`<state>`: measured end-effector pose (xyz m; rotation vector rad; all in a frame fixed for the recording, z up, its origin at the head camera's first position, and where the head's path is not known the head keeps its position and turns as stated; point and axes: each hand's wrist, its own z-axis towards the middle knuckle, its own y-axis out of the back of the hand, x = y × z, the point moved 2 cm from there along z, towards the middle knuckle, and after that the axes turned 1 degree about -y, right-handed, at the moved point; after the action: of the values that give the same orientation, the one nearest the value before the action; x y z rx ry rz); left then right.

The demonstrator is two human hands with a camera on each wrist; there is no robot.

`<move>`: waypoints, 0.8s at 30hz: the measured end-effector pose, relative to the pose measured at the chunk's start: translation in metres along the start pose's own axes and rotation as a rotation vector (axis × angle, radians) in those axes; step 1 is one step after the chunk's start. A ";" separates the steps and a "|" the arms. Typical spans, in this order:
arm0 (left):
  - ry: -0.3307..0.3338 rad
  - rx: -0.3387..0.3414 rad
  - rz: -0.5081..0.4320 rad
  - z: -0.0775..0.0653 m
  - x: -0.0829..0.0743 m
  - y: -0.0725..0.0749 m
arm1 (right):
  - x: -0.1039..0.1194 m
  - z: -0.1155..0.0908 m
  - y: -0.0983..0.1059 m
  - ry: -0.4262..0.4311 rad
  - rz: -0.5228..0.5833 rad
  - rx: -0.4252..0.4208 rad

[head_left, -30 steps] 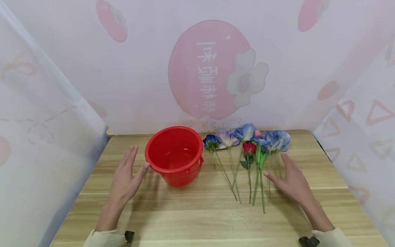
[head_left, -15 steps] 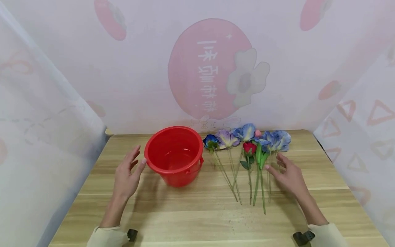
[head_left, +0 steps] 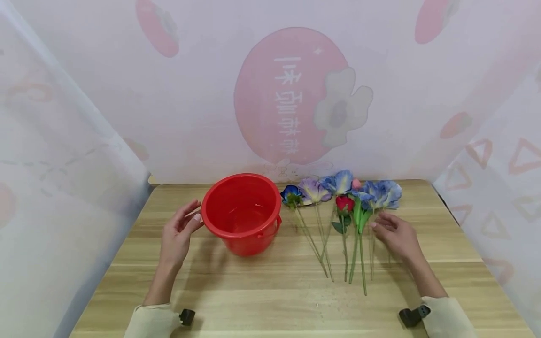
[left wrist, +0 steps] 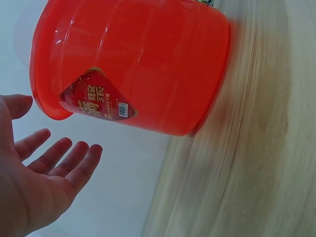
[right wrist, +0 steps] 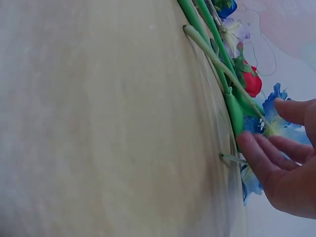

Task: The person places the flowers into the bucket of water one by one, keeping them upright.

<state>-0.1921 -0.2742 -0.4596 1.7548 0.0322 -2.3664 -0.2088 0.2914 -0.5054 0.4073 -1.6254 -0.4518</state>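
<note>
A red plastic bucket (head_left: 249, 243) stands upright on the table. My left hand (head_left: 176, 241) is at its left rim, fingers loosely bent; in the left wrist view thumb and fingers are spread, with the thumb tip close to the rim and no grip on it. To the right lie several artificial flowers. My right hand (head_left: 400, 238) hovers by the stems of the rightmost blue flowers (head_left: 380, 194), thumb and fingers apart around a stem (right wrist: 217, 61) in the right wrist view. Whether they touch it I cannot tell. Nearby are green tulip leaves (head_left: 358, 217) and a red rose (head_left: 344, 204).
Between bucket and rose lie a dark blue flower (head_left: 290, 195), a purple flower (head_left: 313, 191) and a light blue one (head_left: 339, 182), stems towards me. A pink bud (head_left: 356, 183) shows behind. The wooden table (head_left: 262, 300) ends at a printed backdrop (head_left: 203, 117).
My left hand has drawn in towards the bucket rim with its fingers bending more. My right hand has moved slightly left towards the blue flowers' stems, and its thumb and fingers have come closer together.
</note>
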 end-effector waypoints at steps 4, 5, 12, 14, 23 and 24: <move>0.015 0.009 -0.051 0.000 0.003 -0.001 | -0.003 0.003 -0.003 -0.043 0.123 0.028; 0.019 0.011 -0.049 0.000 0.003 -0.001 | -0.003 0.003 -0.003 -0.052 0.136 0.034; 0.047 0.022 -0.074 -0.002 0.003 -0.004 | -0.003 0.007 -0.004 -0.100 0.219 0.084; 0.057 0.016 -0.091 -0.003 0.002 -0.005 | -0.003 0.008 -0.003 -0.117 0.250 0.100; 0.063 -0.017 -0.134 -0.003 0.003 -0.011 | 0.010 0.006 0.003 -0.070 0.298 0.106; 0.061 -0.022 -0.136 -0.004 0.003 -0.012 | 0.013 0.005 0.005 -0.054 0.300 0.101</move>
<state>-0.1912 -0.2626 -0.4644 1.8697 0.1919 -2.3932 -0.2151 0.2888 -0.4923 0.2215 -1.7323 -0.1563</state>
